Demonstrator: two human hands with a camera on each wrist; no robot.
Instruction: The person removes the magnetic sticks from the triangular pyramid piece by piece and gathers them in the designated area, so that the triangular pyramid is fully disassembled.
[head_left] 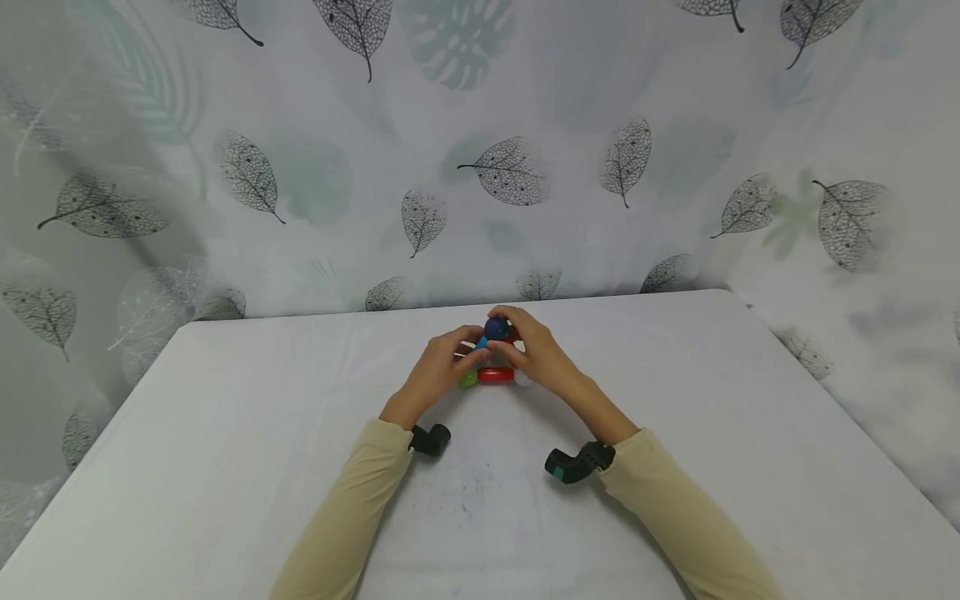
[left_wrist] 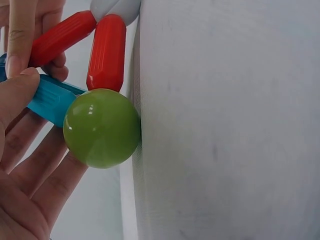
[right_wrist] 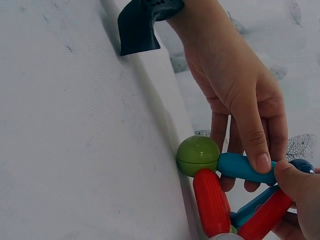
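A small frame of rods and balls stands on the white table. Its dark blue ball (head_left: 496,328) is at the top, above a red rod (head_left: 496,375) lying between a green ball (head_left: 468,378) and a white ball (head_left: 522,377). My left hand (head_left: 437,364) pinches the light blue rod (left_wrist: 51,100) between thumb and fingers. My right hand (head_left: 542,350) holds the top around the dark blue ball, its thumb close to the left thumb. Another red rod (right_wrist: 266,215) slopes up toward the top.
The white table (head_left: 262,467) reaches back to a leaf-patterned curtain (head_left: 337,167). Dark wrist mounts (head_left: 431,440) sit on both wrists, low over the tabletop.
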